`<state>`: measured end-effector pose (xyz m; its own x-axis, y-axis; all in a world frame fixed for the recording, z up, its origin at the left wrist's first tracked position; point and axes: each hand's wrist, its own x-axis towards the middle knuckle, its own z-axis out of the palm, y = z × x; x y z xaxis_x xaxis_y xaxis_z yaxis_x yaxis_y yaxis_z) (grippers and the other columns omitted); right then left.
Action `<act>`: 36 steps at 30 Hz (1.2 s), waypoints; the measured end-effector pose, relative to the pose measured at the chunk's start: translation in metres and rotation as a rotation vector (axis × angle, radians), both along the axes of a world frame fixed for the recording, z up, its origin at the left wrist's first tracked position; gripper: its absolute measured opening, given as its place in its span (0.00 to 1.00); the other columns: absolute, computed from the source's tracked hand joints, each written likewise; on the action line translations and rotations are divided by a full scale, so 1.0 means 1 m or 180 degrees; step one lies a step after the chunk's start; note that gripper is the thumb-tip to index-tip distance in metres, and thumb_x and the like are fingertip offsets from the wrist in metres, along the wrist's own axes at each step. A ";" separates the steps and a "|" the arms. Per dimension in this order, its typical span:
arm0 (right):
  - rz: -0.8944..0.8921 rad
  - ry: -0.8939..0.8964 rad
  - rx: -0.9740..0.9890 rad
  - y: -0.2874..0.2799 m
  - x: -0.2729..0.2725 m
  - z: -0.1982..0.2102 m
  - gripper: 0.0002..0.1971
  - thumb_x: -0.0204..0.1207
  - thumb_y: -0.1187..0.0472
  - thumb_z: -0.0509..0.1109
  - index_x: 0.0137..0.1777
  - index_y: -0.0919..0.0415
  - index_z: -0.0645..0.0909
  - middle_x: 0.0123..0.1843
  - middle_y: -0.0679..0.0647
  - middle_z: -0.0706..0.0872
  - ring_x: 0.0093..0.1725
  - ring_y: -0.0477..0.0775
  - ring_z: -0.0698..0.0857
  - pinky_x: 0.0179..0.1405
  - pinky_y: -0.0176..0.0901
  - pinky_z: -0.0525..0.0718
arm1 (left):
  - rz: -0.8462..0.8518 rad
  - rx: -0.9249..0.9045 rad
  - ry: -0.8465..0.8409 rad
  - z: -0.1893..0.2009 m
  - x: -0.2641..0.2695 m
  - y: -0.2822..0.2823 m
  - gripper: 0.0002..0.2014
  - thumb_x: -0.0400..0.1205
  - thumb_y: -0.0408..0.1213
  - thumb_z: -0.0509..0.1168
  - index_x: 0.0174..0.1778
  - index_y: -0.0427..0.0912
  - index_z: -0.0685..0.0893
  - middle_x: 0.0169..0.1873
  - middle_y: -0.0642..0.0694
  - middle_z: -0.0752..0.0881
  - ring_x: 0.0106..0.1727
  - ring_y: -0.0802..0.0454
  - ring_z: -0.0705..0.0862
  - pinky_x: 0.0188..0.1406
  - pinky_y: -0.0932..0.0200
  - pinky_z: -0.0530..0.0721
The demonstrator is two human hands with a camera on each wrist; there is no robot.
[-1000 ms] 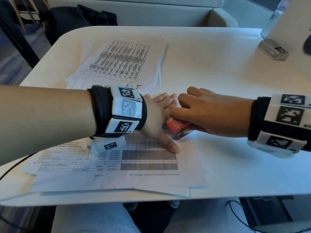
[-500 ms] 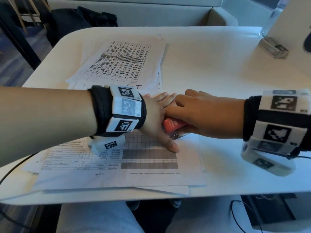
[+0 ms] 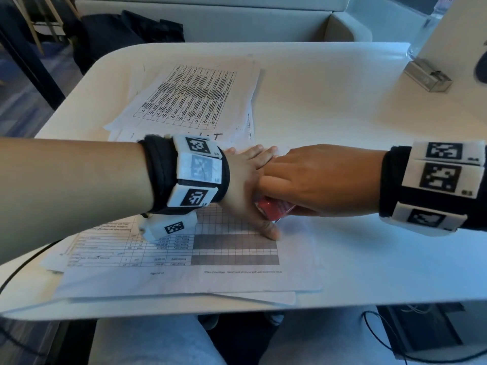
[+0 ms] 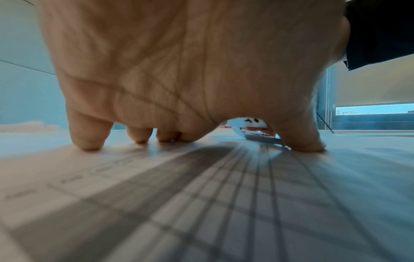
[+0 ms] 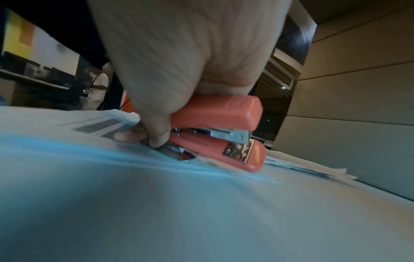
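A small red stapler [image 3: 272, 209] [image 5: 219, 131] sits over the edge of a stack of printed sheets [image 3: 237, 248] near the table's front. My right hand [image 3: 311, 180] grips the stapler from above, its thumb low at the side, pressing it down onto the paper. My left hand [image 3: 247, 185] lies flat on the printed sheets [image 4: 201, 195] with straight fingers [image 4: 89, 140], the thumb spread toward me. The right hand's fingers overlap the left hand's fingers. In the left wrist view the stapler [image 4: 253, 131] shows through the gap under the palm.
A second pile of printed tables [image 3: 189, 98] lies farther back on the white table [image 3: 342, 114]. A small clear block [image 3: 427, 76] and a pale upright panel stand at the back right. A dark bag [image 3: 126, 35] lies on the seat beyond. Cables hang below the front edge.
My right hand has slid left with the stapler, further over the left hand's fingers, and its wrist has rolled flatter. The left hand stays pressed on the sheets.
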<state>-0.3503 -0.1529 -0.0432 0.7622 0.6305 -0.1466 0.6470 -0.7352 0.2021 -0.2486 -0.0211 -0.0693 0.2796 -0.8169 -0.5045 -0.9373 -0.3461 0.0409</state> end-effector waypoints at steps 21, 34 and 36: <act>-0.2953 0.2205 0.1165 0.009 0.013 0.013 0.12 0.75 0.47 0.72 0.49 0.47 0.71 0.44 0.52 0.86 0.41 0.54 0.87 0.42 0.43 0.84 | 0.0138 -0.0053 -0.0147 0.000 -0.004 0.002 0.69 0.60 0.79 0.62 0.83 0.44 0.31 0.82 0.48 0.28 0.83 0.50 0.31 0.81 0.41 0.42; -0.2584 0.1256 0.0547 0.005 -0.001 0.010 0.22 0.70 0.32 0.68 0.51 0.46 0.69 0.42 0.41 0.78 0.38 0.40 0.78 0.35 0.33 0.74 | 0.0166 0.0200 0.0030 0.014 -0.002 -0.001 0.72 0.60 0.70 0.73 0.82 0.46 0.28 0.81 0.49 0.26 0.82 0.51 0.29 0.81 0.41 0.40; -0.2580 0.1185 0.0562 0.002 -0.003 0.012 0.21 0.70 0.32 0.68 0.51 0.45 0.69 0.41 0.40 0.78 0.38 0.40 0.78 0.34 0.32 0.74 | 0.0167 0.0199 0.0011 0.015 -0.003 0.000 0.71 0.60 0.71 0.73 0.81 0.45 0.28 0.81 0.50 0.26 0.83 0.52 0.30 0.81 0.42 0.39</act>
